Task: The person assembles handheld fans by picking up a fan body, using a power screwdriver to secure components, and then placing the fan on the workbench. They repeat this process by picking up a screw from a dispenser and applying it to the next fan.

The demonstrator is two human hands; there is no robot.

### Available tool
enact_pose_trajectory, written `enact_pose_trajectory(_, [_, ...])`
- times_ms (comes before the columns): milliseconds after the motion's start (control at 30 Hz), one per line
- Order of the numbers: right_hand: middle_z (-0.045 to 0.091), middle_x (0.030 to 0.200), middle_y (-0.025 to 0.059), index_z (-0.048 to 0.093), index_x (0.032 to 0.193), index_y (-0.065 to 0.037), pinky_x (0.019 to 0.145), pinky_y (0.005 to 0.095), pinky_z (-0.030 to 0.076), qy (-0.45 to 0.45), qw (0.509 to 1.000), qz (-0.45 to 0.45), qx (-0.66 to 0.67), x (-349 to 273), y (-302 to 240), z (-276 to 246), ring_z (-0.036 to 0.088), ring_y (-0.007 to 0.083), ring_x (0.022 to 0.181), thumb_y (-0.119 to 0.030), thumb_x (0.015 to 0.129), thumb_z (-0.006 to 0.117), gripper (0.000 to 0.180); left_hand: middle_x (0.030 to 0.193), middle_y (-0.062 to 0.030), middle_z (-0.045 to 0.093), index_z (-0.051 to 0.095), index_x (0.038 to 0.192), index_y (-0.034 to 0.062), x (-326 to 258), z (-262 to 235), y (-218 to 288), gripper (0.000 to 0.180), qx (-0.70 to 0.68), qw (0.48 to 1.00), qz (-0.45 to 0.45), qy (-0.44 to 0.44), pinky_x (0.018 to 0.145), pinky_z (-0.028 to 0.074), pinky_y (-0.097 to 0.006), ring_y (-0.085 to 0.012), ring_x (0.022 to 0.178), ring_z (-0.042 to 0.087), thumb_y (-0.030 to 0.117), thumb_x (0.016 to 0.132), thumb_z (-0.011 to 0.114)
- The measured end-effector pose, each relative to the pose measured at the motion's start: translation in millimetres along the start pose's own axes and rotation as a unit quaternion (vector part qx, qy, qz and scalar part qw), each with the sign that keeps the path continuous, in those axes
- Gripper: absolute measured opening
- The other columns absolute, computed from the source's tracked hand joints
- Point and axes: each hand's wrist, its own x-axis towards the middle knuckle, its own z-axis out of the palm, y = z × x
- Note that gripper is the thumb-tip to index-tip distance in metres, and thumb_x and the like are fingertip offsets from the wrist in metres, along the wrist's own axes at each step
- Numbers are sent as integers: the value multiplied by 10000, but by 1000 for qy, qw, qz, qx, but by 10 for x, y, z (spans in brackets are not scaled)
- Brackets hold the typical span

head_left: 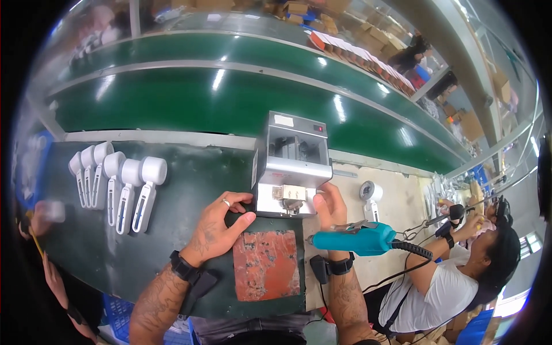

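A grey metal screw feeder point(290, 167) with a clear window stands at the middle of the bench. A pale metal block point(293, 194) sits at its front outlet. My left hand point(215, 227), a ring on one finger, holds its lower left corner, fingers at the side and thumb by the front edge. At the opposite front corner, my right hand point(332, 210) has its thumb up along the front and its fingers against the side. A teal electric screwdriver point(356, 238) hangs over my right wrist. Near my left forearm lies a worn red mat point(266, 265).
Several white handheld fans point(141, 195) lie in rows at the left; another white fan point(371, 198) lies right of the feeder. Beyond the bench runs a green conveyor point(190, 100). A co-worker in a white shirt point(434, 293) sits at the right; another person's arm point(54, 282) shows at the left.
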Motion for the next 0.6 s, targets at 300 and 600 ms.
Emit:
enact_pose_trajectory(300, [631, 1166, 172, 456, 1429, 62, 879, 324, 539, -28, 999, 39, 15, 15, -42, -15, 642, 197, 1032, -212, 991, 685, 565, 1147, -124, 669, 629, 1285, 5, 13, -28, 26, 368, -7, 1000, -20, -10, 934, 518, -350, -218, 992, 663, 160, 960, 702])
enact_pose_trajectory(600, [604, 1240, 158, 478, 1408, 71, 885, 329, 549, -31, 999, 5, 41, 11, 60, -25, 612, 186, 1042, -149, 974, 693, 533, 1156, -121, 676, 628, 1295, -1, 8, -38, 36, 384, 14, 1000, -9, -17, 936, 520, -345, -214, 1010, 668, 163, 958, 710])
